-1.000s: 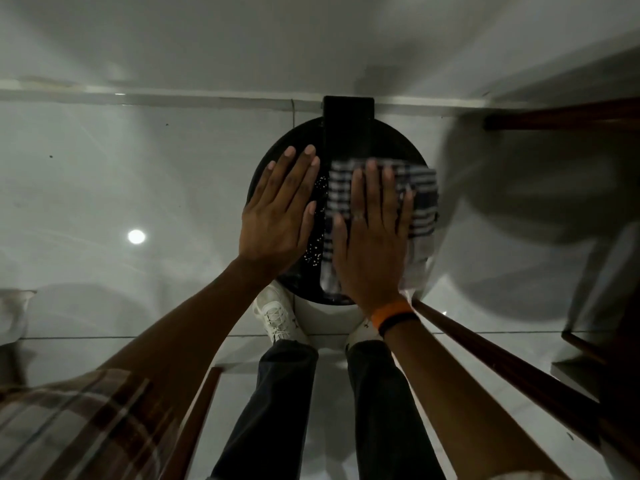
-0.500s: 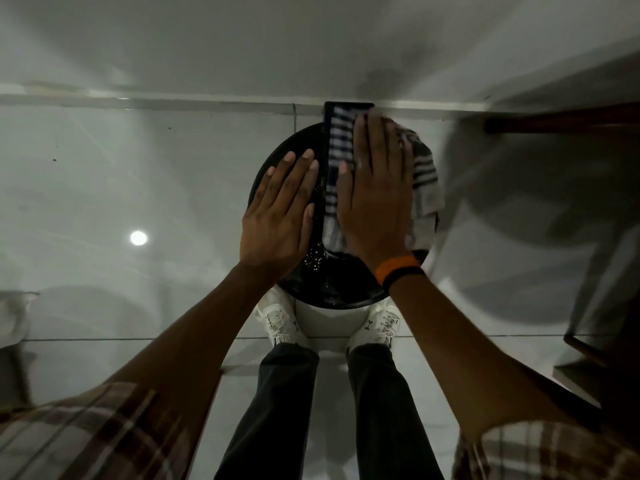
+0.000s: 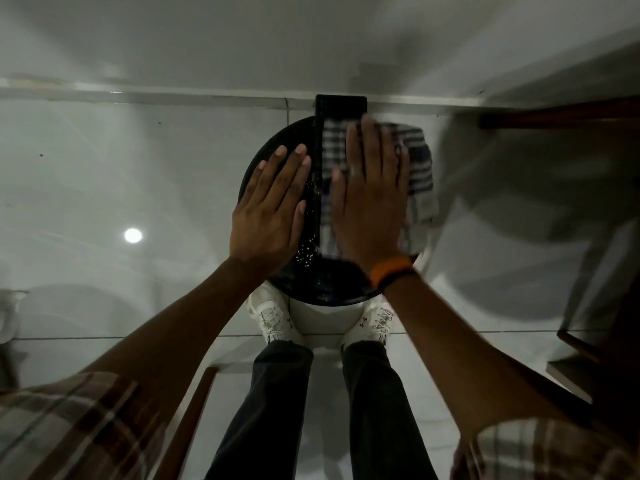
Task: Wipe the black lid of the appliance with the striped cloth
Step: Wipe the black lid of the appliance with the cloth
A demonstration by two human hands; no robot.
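Observation:
The round black lid (image 3: 332, 284) of a white appliance stands on the floor between my feet, with a black hinge block (image 3: 341, 105) at its far edge. My left hand (image 3: 272, 216) lies flat on the lid's left half, fingers together, holding nothing. My right hand (image 3: 372, 199) presses flat on the striped cloth (image 3: 420, 174), which covers the lid's right half and hangs over its right rim. White specks dot the lid between my hands.
Glossy white floor tiles (image 3: 138, 168) surround the appliance, and a white wall runs along the far side. Dark wooden furniture legs (image 3: 554, 116) stand at the right, and a wooden strip (image 3: 188, 420) lies at the lower left. My white shoes (image 3: 273, 317) flank the appliance.
My right hand slid the cloth from the lid's near part up to its far edge, then drew back slightly toward me. The left hand has stayed in place.

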